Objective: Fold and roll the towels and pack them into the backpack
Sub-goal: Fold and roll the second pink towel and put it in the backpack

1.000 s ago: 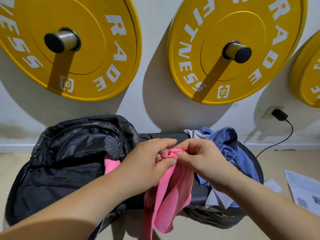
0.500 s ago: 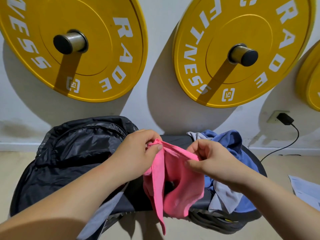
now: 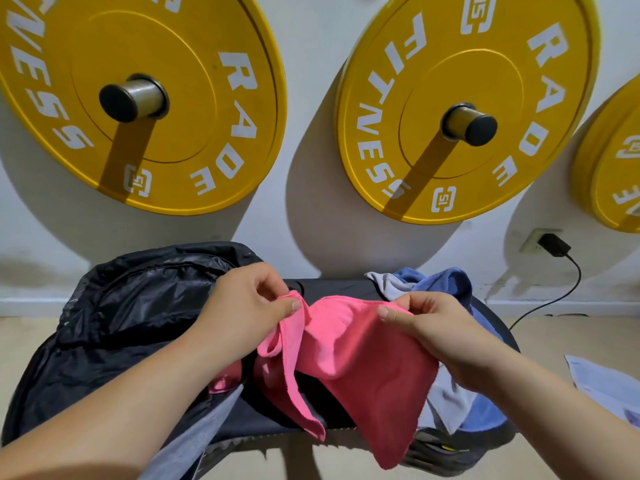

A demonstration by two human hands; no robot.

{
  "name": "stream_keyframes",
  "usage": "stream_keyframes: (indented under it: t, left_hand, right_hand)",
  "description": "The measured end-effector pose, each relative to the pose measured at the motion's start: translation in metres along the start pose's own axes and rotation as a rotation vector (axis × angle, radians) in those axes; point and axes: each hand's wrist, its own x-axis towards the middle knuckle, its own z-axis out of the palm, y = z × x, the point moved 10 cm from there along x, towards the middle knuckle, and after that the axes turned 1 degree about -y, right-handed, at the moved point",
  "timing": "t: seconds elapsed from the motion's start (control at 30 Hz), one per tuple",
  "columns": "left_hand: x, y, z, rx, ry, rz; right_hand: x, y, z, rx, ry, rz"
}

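Moved wider apart: left hand [image 3: 242, 306] and right hand [image 3: 440, 327]; pink towel [image 3: 349, 344] is pinched at its top edge by both, spread above the bench [image 3: 332, 285] front edge, presumably for folding.

**Crinkled Synthetic, Soft Cloth, Matt Yellow Plate**

The backpack [image 3: 138, 306] is thin black synthetic fabric, crinkled, with a faint sheen. Just right of it, the pink towel [image 3: 363, 341] is soft, fine-napped cloth, matt, with a stitched hem. Further right of the backpack, a blue towel [image 3: 450, 280] shows a thicker, fuzzier weave, and a grey towel [image 3: 386, 285] looks thinner and smoother. Above the backpack, a yellow weight plate [image 3: 166, 46] is smooth and matt (rubber or plastic, hard to tell), on a brushed metal peg [image 3: 142, 97] with a black cap. Far right of the backpack lies matt printed paper [image 3: 602, 382].
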Motion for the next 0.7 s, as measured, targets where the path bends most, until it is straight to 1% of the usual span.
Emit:
stream_keyframes:
  t: [0.07, 0.17, 0.23, 0.27, 0.33, 0.37, 0.4, 0.43, 0.57, 0.67, 0.7]
  left_hand:
    - [-0.003, 0.008, 0.004, 0.027, -0.014, 0.035]
    - [-0.005, 0.014, 0.004, 0.079, 0.028, 0.057]
    - [-0.007, 0.015, 0.003, 0.052, 0.047, 0.038]
    - [-0.010, 0.019, 0.002, 0.100, 0.062, 0.066]
    - [-0.018, 0.041, 0.001, 0.378, 0.111, 0.238]
    - [-0.021, 0.050, 0.001, 0.467, 0.142, 0.311]
    - [-0.022, 0.054, 0.001, 0.475, 0.141, 0.320]
    - [-0.022, 0.054, 0.004, 0.429, 0.117, 0.296]
    - [-0.023, 0.037, 0.024, 0.096, -0.038, 0.109]
    - [-0.026, 0.039, 0.033, -0.027, -0.102, 0.089]
    - [-0.027, 0.040, 0.034, -0.066, -0.114, 0.090]
  right_hand:
    - [-0.002, -0.004, 0.009, 0.023, -0.030, -0.005]
    - [-0.003, -0.006, 0.024, 0.101, -0.095, -0.007]
    - [-0.001, -0.003, 0.029, 0.160, -0.074, 0.003]
    - [0.001, -0.002, 0.028, 0.163, -0.035, 0.003]
    - [0.005, 0.001, 0.026, 0.117, 0.036, -0.012]
    - [0.006, 0.002, 0.027, 0.102, 0.046, -0.017]
    - [0.006, 0.002, 0.029, 0.109, 0.037, -0.015]
    - [0.006, 0.003, 0.033, 0.145, 0.012, -0.007]
    - [-0.001, -0.005, 0.052, 0.380, -0.139, 0.044]
    - [-0.003, -0.019, 0.058, 0.490, -0.239, -0.017]
    - [-0.004, -0.024, 0.059, 0.493, -0.256, -0.051]
